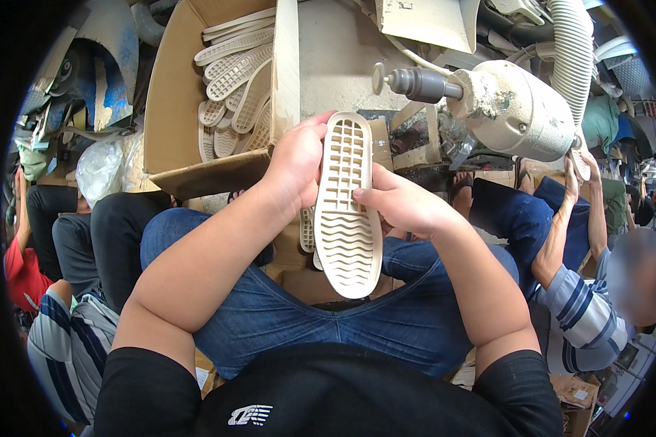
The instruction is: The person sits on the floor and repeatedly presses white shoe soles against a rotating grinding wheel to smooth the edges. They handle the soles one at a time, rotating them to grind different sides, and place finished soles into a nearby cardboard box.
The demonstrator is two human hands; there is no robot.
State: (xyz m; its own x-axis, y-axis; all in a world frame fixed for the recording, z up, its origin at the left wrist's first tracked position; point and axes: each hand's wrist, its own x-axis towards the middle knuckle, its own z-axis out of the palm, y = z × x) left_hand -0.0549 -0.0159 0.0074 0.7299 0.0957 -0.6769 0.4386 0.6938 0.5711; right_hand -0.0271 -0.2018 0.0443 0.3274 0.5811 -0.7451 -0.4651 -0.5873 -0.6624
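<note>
Fingers of both the left hand (297, 164) and the right hand (404, 202) hold the sole (348, 218) by its sides, the right thumb resting on the tread. Ahead and to the left, a box (171, 95) contains a pile of similar soles (249, 71). The held sole is above the person's lap (270, 317), narrower end away, wider end nearest. It is cream-coloured, long, rounded at both ends, with a smooth pale rim. A grid covers the upper half; wavy ridges cross the lower. Smallest are the grid's squarish pockets.

Forearms (211, 244) converge; left grip (297, 159) curls; right grip (407, 202) curls.
</note>
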